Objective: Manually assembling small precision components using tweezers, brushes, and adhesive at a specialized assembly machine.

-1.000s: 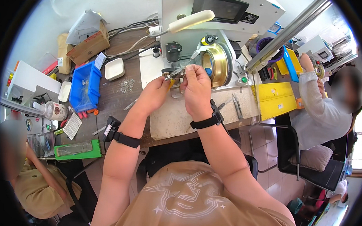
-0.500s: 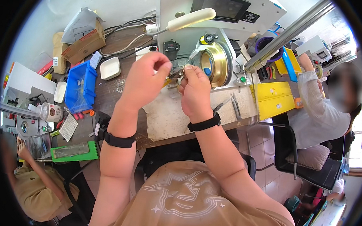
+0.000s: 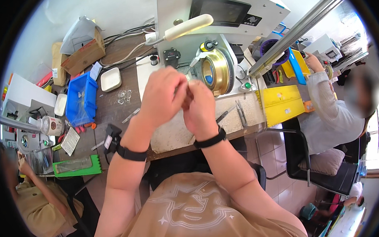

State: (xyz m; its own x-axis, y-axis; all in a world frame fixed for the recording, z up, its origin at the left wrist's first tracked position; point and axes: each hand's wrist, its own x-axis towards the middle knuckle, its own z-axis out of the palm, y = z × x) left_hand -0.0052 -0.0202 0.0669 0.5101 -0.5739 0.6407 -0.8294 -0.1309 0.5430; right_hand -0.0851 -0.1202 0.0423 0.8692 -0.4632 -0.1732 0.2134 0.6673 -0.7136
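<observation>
My left hand (image 3: 161, 96) and my right hand (image 3: 200, 108) are raised together above the speckled work mat (image 3: 243, 120), fingertips pinched against each other. A small metal part sits between them, almost fully hidden by the fingers. Both wrists wear black bands. Just behind the hands stands a brass-coloured wheel (image 3: 214, 71) on the white machine (image 3: 218, 19), with a long white lever (image 3: 188, 26) above it.
Tweezers (image 3: 241, 114) lie on the mat to the right. A blue bin (image 3: 82, 98), a white dish (image 3: 110, 79) and a cardboard box (image 3: 83, 56) stand at the left, yellow trays (image 3: 284, 105) at the right. A co-worker (image 3: 331, 115) sits on the right, another person (image 3: 32, 196) lower left.
Both hands have lifted off the mat toward the camera and closed tighter together; the small metal part seen between them earlier is now covered by the fingers.
</observation>
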